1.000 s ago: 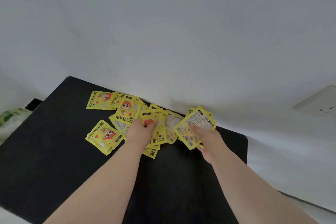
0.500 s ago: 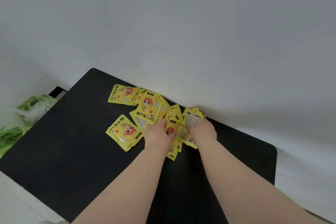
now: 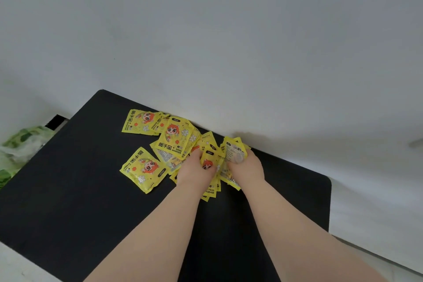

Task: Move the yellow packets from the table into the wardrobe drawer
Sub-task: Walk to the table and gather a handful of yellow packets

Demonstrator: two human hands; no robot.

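Note:
Several yellow hand-warmer packets (image 3: 175,138) with a cartoon face lie scattered on a black table (image 3: 68,190), close to the white wall. One packet (image 3: 144,168) lies apart at the left front, another (image 3: 140,120) at the far left. My left hand (image 3: 194,170) rests on the pile and pinches a packet (image 3: 208,162) between thumb and fingers. My right hand (image 3: 246,167) grips a small stack of packets (image 3: 233,149), thumb pressed on top. The two hands almost touch. The wardrobe drawer is out of sight.
A white wall (image 3: 229,41) rises right behind the table. A green-and-white plastic bag (image 3: 20,144) lies off the table's left edge. The table's right edge (image 3: 329,201) drops to a pale floor.
My right hand has come in from the right with its stack and now sits next to the left hand. The view has shifted, so the table appears further right.

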